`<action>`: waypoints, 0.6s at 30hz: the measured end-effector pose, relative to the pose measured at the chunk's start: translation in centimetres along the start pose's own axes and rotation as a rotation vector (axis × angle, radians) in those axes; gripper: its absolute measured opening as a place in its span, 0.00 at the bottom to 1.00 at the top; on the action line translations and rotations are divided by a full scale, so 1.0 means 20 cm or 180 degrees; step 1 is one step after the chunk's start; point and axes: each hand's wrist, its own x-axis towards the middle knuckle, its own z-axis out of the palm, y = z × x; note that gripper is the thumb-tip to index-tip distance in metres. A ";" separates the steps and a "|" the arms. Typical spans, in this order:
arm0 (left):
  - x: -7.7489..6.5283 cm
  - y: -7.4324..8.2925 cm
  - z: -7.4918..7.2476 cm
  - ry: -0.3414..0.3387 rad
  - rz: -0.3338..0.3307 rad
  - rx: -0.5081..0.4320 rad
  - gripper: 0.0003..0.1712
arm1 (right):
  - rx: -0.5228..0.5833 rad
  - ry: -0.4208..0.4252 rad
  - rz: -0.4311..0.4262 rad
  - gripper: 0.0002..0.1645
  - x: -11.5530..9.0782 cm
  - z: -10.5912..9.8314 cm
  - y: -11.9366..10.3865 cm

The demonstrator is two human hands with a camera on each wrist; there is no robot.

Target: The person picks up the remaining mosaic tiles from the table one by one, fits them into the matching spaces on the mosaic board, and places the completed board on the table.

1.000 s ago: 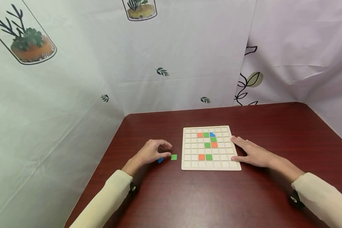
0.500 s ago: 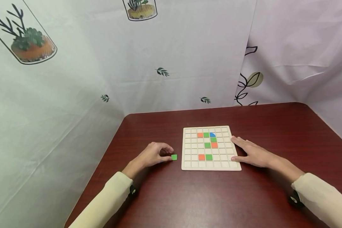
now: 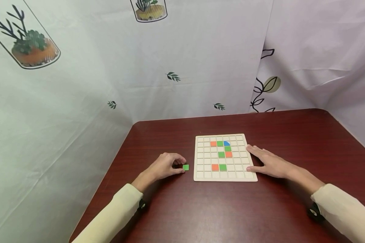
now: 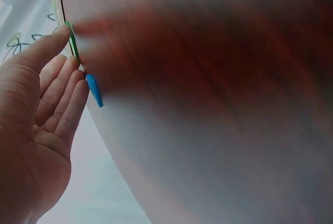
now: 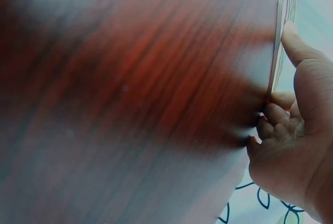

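Observation:
My left hand [image 3: 162, 166] has thumb and forefinger at opposite edges of a green square tile [image 3: 186, 167], pinching it where it lies on the table. In the left wrist view, the thumb and a fingertip meet the two ends of this tile [image 4: 72, 41]. A blue tile [image 4: 94, 90] lies beside the other fingertips there; the hand hides it in the head view. My right hand [image 3: 270, 163] rests at the right edge of a pale gridded board [image 3: 205, 175], its thumb and fingers spread and touching the rim.
Set in the board are orange squares [image 3: 215, 167], green squares [image 3: 223, 167] and a blue quarter-round tile [image 3: 226, 143]. All this is on a dark red-brown table [image 3: 200, 209]. A printed white cloth [image 3: 194, 91] hangs behind it.
The left hand has shifted slightly right and toward the near side, thumb and forefinger now at the green tile's edges. It covers the blue tile seen earlier. Right hand and board have stayed still.

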 end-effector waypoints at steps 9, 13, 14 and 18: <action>0.00 0.03 0.00 0.0006 0.0095 0.0207 0.14 | -0.0024 0.0016 -0.0002 0.64 0.00 0.00 0.01; 0.00 0.04 0.00 -0.0006 0.0090 0.0229 0.13 | -0.0022 0.0027 -0.0022 0.63 0.00 0.00 0.00; 0.00 0.04 0.00 -0.0006 0.0082 0.0237 0.13 | -0.0022 0.0023 -0.0013 0.63 0.00 0.00 0.00; 0.00 0.04 0.01 0.0001 0.0094 0.0271 0.13 | -0.0027 0.0015 -0.0015 0.63 0.00 0.00 0.00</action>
